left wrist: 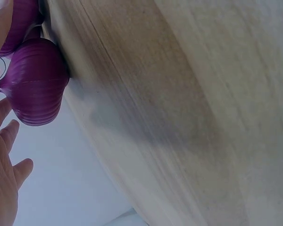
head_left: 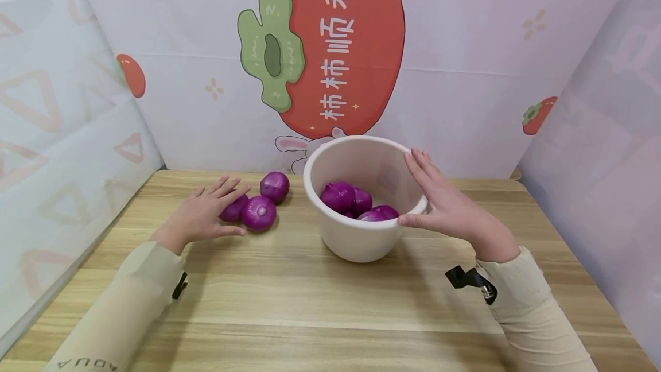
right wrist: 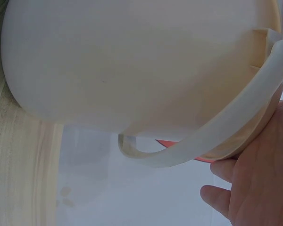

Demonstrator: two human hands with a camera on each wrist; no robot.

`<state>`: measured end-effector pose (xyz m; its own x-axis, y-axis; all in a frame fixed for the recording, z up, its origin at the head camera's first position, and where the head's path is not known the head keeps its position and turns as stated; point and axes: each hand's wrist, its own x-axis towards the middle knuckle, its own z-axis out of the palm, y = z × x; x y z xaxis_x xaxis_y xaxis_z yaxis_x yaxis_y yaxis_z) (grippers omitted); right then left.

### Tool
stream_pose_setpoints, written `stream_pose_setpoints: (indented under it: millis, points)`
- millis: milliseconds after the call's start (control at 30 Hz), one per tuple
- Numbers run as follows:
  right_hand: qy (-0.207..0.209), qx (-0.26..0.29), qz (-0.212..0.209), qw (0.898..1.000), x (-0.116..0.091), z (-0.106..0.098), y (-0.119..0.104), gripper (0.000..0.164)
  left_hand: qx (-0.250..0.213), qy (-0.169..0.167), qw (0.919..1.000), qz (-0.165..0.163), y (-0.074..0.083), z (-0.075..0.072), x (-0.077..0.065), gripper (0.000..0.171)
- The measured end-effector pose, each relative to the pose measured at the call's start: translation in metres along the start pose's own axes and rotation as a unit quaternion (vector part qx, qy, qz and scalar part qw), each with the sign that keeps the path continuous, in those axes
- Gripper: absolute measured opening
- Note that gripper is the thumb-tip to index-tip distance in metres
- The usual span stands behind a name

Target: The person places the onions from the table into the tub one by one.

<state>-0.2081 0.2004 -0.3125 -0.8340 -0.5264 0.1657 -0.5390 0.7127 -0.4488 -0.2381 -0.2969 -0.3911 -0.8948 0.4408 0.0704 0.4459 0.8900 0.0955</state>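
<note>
Found spread at left grip, above loose purple onions on the desk; unable to confirm contact. Found spread at right grip, at the rim of the white bucket, presumably to steady it; loaded inside with further onions, likely contained by walls. Extended forward, palm down left, inward right.

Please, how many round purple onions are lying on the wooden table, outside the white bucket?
3. One round purple onion is partly covered by the left hand; a second onion is just right of it; a third onion lies behind the second. The hand may hide more.
</note>
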Motion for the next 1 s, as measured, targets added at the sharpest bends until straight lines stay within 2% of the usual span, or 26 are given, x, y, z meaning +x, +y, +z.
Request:
stream_pose_setpoints:
  millis: [367, 733, 1000]
  points:
    - [-0.009, 0.001, 0.011, 1.0, 0.001, -0.001, 0.0, 0.116, -0.014, -0.007, 0.9999, 0.001, -0.006, 0.003, 0.002, 0.095]
    - [-0.007, 0.002, 0.01, 1.0, 0.001, -0.001, -0.001, 0.115, -0.036, 0.013, 0.9992, 0.007, -0.017, 0.015, 0.007, 0.092]
    - [-0.004, -0.001, 0.006, 1.0, 0.001, 0.0, 0.0, 0.116, -0.05, 0.022, 0.9983, 0.02, -0.018, 0.015, 0.007, 0.085]
